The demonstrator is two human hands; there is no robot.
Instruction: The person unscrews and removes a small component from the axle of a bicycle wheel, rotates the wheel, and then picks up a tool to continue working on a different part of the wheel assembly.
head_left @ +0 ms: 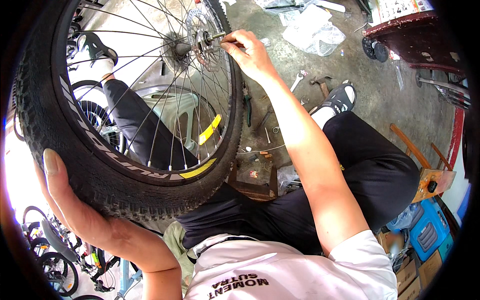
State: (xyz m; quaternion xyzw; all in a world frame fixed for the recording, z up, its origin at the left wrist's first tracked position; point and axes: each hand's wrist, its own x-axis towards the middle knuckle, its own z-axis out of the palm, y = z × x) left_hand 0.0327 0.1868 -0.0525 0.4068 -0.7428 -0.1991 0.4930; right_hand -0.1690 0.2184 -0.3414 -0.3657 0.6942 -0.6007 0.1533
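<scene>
A bicycle wheel with a knobby black tyre [45, 92] stands tilted in front of me, over my legs. My left hand [80, 217] holds the tyre at its lower left, thumb on the near side and the other fingers mostly hidden behind it. At the hub, my right hand [248, 54] pinches the end of the metal axle [216, 36] between thumb and fingers. A perforated brake disc [196, 52] sits around the hub on that side. Thin spokes run from the hub to the black rim [150, 172], which carries a yellow striped patch and pale lettering.
On the concrete floor lie a hammer [322, 86], a spanner [297, 81], green-handled pliers [247, 105] and several small parts. Clear plastic bags [315, 35] are spread farther off. A blue case [429, 230] stands at right, a wooden stool [410, 145] nearby. Several bicycles [57, 265] stand at lower left.
</scene>
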